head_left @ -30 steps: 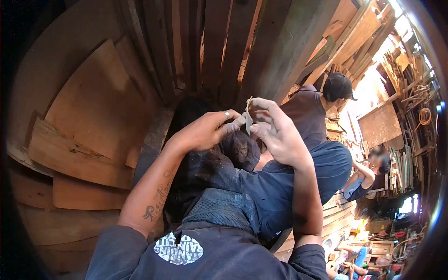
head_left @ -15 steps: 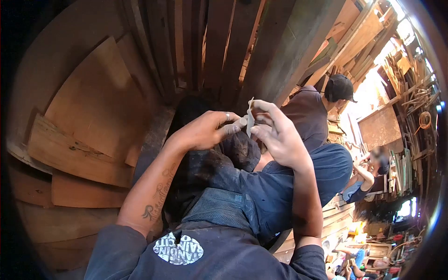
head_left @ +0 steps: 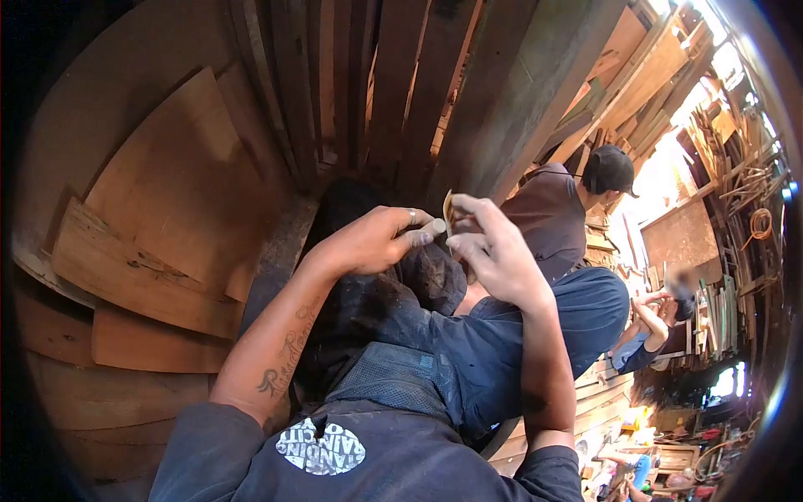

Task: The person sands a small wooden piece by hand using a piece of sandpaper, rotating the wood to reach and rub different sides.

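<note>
Left hand (head_left: 370, 241), pinching peg (head_left: 439, 226), free end toward 3 o'clock; right hand (head_left: 500, 255), pinching sheet (head_left: 448, 207), edge just beside.

Dark planks (head_left: 397, 88) stand upright ahead, plywood sheets (head_left: 176, 159) overlap at left, and piled timber (head_left: 744, 180) crowds the right, where daylight (head_left: 665, 177) (nearly white in places) shows through the gaps.

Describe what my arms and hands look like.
Short, dark fabric sleeves leave your left forearm and right forearm bare. A dark, curling script tattoo runs along the left one, and your left hand wears a narrow, silver-coloured metal ring. No ring shows on your right hand.
</note>
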`<state>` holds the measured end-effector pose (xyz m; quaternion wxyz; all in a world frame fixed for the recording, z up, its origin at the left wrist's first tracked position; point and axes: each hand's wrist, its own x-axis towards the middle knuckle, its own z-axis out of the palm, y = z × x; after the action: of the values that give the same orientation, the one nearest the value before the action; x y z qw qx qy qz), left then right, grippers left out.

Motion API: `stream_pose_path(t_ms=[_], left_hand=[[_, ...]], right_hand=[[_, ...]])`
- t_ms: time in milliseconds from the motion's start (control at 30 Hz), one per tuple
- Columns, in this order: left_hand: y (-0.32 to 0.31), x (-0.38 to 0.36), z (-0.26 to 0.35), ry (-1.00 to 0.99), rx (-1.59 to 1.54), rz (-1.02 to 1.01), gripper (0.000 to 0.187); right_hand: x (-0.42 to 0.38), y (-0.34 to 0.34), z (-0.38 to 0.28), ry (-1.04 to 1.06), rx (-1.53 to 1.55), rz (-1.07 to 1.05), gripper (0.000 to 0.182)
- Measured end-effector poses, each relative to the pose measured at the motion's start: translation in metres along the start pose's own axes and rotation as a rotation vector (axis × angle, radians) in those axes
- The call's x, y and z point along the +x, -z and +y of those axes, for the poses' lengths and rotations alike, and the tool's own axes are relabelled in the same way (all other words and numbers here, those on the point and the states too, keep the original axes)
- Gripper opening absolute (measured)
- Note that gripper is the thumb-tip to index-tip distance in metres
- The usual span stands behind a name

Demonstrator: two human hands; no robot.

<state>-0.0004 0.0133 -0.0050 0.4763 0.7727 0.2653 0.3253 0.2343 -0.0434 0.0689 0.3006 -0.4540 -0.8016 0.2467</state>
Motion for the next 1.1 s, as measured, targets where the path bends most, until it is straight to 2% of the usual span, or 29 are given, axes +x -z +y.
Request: stream_pose_path(t_ms=[67, 167, 267, 367, 467, 567, 600, 733, 833, 867, 967, 1100], left_hand=[[0.002, -0.003, 0.003, -0.012, -0.038, -0.007, 0.030], [0.004, -0.002, 0.004, -0.003, 0.052, 0.005, 0.029], [0.007, -0.001, 0.014, 0.108, 0.029, -0.021, 0.028], [0.003, -0.003, 0.006, -0.025, 0.003, 0.023, 0.026], [0.007, -0.001, 0.009, 0.062, 0.076, -0.029, 0.026], [0.002, -0.001, 0.003, 0.013, -0.026, 0.017, 0.026], [0.001, 0.000, 0.004, 0.008, -0.002, 0.008, 0.026], [0.001, -0.001, -0.001, 0.009, 0.068, -0.008, 0.028], [0.003, -0.001, 0.005, 0.022, 0.046, -0.009, 0.026], [0.002, -0.002, 0.008, 0.033, 0.028, -0.010, 0.025], [-0.002, -0.001, 0.001, 0.001, 0.049, 0.004, 0.023], [0.002, 0.000, 0.002, 0.081, 0.049, -0.053, 0.030]], right_hand=[[0.000, -0.001, -0.011, 0.011, 0.125, 0.035, 0.053], [-0.001, -0.008, -0.003, -0.126, 0.173, 0.010, 0.051], [0.000, -0.004, -0.007, -0.024, 0.055, 0.011, 0.053], [0.000, -0.005, -0.013, -0.013, 0.103, 0.014, 0.055], [-0.002, -0.010, -0.003, -0.056, 0.059, -0.009, 0.053], [0.001, 0.001, -0.011, 0.007, -0.038, -0.004, 0.053], [0.001, -0.002, -0.011, 0.022, 0.047, 0.051, 0.053], [0.000, -0.010, 0.000, -0.046, -0.043, 0.013, 0.053], [0.002, 0.000, -0.010, -0.022, -0.087, 0.022, 0.052], [0.003, -0.002, -0.009, -0.018, 0.042, 0.065, 0.053], [0.004, -0.001, -0.018, -0.051, -0.059, 0.020, 0.054], [-0.001, -0.003, -0.007, -0.056, -0.202, -0.027, 0.054]])
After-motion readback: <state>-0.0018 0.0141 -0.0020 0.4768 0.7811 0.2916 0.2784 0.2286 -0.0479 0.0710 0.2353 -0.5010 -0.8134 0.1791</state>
